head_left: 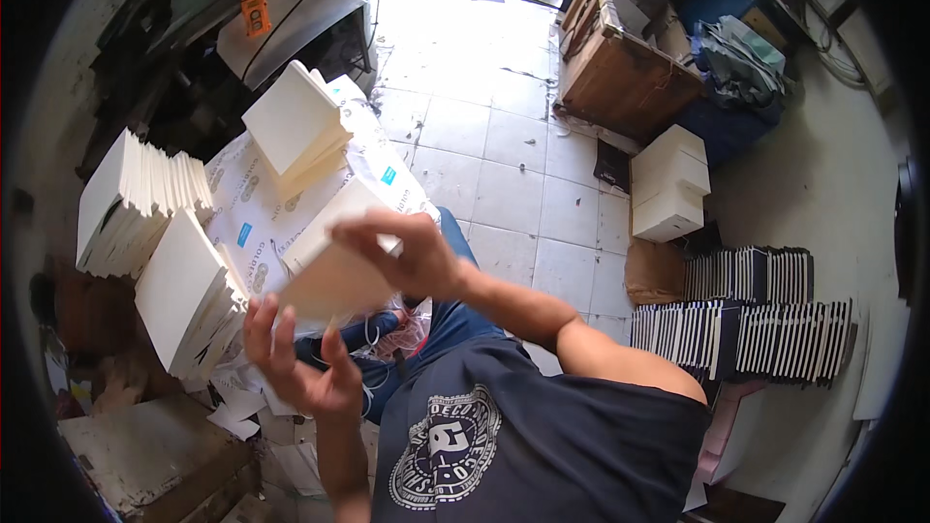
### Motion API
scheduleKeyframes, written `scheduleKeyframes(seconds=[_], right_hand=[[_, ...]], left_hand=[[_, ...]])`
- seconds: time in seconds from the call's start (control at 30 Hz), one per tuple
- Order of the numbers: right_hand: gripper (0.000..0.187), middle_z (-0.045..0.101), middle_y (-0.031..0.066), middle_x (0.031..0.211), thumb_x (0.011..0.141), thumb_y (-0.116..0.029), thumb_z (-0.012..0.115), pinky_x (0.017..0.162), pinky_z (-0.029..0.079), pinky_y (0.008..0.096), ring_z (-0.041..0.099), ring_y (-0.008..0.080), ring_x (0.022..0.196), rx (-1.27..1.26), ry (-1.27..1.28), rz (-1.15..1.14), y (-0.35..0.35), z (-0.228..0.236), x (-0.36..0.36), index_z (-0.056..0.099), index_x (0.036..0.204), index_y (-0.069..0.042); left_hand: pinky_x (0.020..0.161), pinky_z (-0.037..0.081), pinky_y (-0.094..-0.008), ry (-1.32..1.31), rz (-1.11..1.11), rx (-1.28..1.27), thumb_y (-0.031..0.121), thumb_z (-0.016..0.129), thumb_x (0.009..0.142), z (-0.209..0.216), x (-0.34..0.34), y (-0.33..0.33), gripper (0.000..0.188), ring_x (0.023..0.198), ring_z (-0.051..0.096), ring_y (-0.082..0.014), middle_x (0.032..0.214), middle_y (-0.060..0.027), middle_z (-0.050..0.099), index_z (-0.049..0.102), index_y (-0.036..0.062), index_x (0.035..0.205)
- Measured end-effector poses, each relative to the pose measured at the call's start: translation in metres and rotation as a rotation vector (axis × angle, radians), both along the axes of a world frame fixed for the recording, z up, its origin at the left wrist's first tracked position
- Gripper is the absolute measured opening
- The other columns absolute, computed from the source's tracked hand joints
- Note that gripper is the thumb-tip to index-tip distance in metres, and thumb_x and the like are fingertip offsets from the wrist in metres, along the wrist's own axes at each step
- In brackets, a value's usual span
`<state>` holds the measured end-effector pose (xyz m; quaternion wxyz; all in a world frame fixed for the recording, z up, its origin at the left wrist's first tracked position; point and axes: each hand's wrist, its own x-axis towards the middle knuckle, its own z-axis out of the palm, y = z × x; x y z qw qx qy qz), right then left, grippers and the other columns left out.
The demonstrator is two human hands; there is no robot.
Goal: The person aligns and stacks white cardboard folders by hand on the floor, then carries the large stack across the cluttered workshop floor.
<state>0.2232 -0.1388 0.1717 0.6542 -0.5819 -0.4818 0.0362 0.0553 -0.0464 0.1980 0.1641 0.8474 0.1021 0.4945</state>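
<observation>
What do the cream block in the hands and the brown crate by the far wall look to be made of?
Cream block: apparently unbound paper sheets, matte, with layered edges like the stacks nearby; the right hand grips it from above, the left hand is open beneath. Brown crate: probably wood, unpolished, showing board edges.
</observation>
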Motion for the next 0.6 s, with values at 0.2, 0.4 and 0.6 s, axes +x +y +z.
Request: scheduleKeyframes(seconds=[0.2, 0.4, 0.6], right_hand=[[0.023, 0.071, 0.0135, 0.096, 0.095, -0.002, 0.057, 0.08, 0.053, 0.03, 0.067, 0.0148, 0.091, -0.154, 0.295, 0.114, -0.029, -0.04, -0.051, 0.062, 0.118, 0.003], [0.012, 0.068, 0.008, 0.085, 0.093, -0.006, 0.065, 0.075, 0.052, 0.0274, 0.064, 0.0083, 0.085, -0.255, 0.442, 0.183, -0.022, -0.059, -0.069, 0.063, 0.102, 0.002], [0.007, 0.067, 0.0086, 0.082, 0.087, -0.004, 0.068, 0.071, 0.053, 0.0291, 0.064, 0.0091, 0.081, -0.4, 0.51, 0.189, -0.023, -0.074, -0.062, 0.068, 0.093, -0.001]], left_hand=[[0.081, 0.049, -0.0415, 0.119, -0.045, -0.257, 0.004, 0.068, 0.09, -0.075, 0.012, -0.002, 0.015, 0.088, 0.062, -0.0293, 0.097, -0.0143, 0.064, 0.068, -0.0003, 0.104], [0.07, 0.052, -0.0365, 0.109, 0.038, -0.31, 0.005, 0.071, 0.088, -0.096, -0.012, -0.019, 0.017, 0.082, 0.063, -0.0274, 0.094, -0.014, 0.065, 0.07, 0.0006, 0.104], [0.081, 0.046, -0.0367, 0.077, 0.016, -0.306, 0.006, 0.071, 0.087, -0.109, -0.02, -0.024, 0.018, 0.092, 0.061, -0.0252, 0.096, -0.0101, 0.063, 0.069, 0.0068, 0.105]])
